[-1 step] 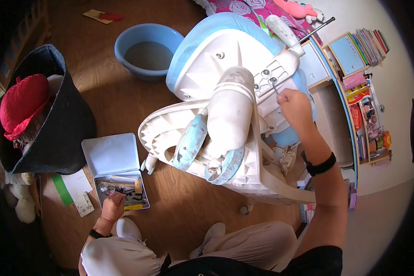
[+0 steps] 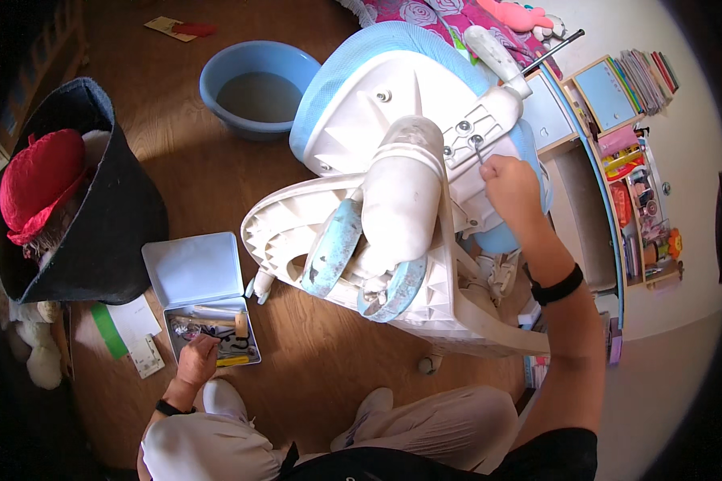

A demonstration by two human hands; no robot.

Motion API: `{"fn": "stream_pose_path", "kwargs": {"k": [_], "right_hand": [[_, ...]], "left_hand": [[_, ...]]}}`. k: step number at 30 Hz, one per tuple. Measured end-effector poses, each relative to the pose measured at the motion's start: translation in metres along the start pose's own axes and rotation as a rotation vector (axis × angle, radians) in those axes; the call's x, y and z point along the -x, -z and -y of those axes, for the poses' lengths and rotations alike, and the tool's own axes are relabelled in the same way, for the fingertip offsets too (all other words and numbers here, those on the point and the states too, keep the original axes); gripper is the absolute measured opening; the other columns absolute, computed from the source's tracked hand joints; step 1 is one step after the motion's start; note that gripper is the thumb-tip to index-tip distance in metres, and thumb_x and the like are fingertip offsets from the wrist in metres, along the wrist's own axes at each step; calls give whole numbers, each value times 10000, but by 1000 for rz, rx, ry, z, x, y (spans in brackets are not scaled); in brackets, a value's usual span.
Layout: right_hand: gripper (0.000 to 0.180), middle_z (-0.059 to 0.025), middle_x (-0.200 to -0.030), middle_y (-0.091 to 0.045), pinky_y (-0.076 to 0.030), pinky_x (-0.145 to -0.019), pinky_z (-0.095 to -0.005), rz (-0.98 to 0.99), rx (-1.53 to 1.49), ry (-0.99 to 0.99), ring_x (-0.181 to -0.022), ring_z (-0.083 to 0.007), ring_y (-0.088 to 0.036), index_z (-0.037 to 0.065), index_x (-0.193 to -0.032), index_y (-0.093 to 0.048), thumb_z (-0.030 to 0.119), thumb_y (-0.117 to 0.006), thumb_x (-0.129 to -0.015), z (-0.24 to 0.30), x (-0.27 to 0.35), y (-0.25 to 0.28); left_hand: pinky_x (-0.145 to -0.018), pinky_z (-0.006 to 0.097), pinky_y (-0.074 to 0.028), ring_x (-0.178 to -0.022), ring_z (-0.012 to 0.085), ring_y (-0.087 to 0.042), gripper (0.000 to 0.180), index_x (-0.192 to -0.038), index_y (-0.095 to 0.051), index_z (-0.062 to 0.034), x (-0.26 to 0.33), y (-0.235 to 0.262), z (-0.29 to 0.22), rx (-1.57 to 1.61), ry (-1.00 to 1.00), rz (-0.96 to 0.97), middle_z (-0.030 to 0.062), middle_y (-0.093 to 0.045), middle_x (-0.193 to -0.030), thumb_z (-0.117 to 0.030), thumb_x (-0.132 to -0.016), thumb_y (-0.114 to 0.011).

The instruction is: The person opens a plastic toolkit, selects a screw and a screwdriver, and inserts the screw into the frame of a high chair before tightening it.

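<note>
An overturned chair lies with the white underside of its light-blue seat (image 2: 353, 112) toward me. My right hand (image 2: 509, 183) is closed around a thin metal hex key (image 2: 480, 151). Its tip meets one of several round bolts (image 2: 463, 127) on the white mounting plate (image 2: 489, 116). On the left, my left hand (image 2: 197, 361) is over the near edge of an opened tool box (image 2: 253, 341). Its fingers are curled together, and whatever they hold is hidden. Inside the box lie a wooden-handled hammer (image 2: 241, 325), a yellow tool (image 2: 233, 361) and small dark pieces.
The chair's white base (image 2: 297, 196) with worn blue wheels (image 2: 334, 244) stands in the middle. A blue basin (image 2: 217, 84) sits behind it. At left are a dark bin (image 2: 128, 200) with a red cloth item (image 2: 44, 180) and papers (image 2: 140, 319). Shelves (image 2: 634, 232) line the right.
My right hand has shifted very slightly down and left with the hex key. The left hand and the chair look the same.
</note>
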State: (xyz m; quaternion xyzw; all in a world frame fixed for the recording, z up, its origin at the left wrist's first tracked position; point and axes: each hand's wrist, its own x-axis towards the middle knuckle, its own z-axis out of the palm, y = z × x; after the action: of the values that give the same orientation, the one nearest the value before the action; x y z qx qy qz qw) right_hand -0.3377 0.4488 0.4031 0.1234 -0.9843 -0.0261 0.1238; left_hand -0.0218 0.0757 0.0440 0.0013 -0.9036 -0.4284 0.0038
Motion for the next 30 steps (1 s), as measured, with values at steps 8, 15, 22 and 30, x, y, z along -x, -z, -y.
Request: {"fn": "stream_pose_path", "kwargs": {"k": [8, 15, 22, 30], "right_hand": [[158, -205, -740, -644, -517, -679, -463, 79, 395, 125, -732, -387, -638, 19, -680, -657, 75, -540, -769, 37, -6, -9], [386, -246, -668, -620, -498, -631, -459, 33, 244, 98, -626, -379, -619, -55, -732, -607, 223, -415, -918, 22, -17, -30], [421, -196, -909, -671, -547, -652, -327, 141, -1311, -530, -787, -253, -676, -112, -967, -575, 249, -358, -955, 42, -18, -42], [292, -163, -800, -681, -536, -628, -344, 119, -701, -312, -710, -251, -677, -56, -848, -643, 214, -549, -909, 53, -19, -26]], "left_hand": [[-655, 403, -517, -740, 339, -621, 103, -843, -646, -32, -1, 1, 2, -23, -15, -3, 139, -634, -809, -17, -762, -586], [-647, 404, -514, -735, 337, -619, 92, -834, -646, -32, -2, -3, 4, -45, -55, -38, 137, -632, -800, -19, -763, -590], [-648, 403, -512, -740, 341, -617, 90, -837, -650, -33, -3, 1, -3, -36, -26, -26, 133, -632, -803, -29, -765, -597], [-652, 411, -510, -739, 344, -614, 94, -843, -647, -37, 1, -1, 5, -23, -12, -26, 132, -631, -804, -33, -764, -597]]}}
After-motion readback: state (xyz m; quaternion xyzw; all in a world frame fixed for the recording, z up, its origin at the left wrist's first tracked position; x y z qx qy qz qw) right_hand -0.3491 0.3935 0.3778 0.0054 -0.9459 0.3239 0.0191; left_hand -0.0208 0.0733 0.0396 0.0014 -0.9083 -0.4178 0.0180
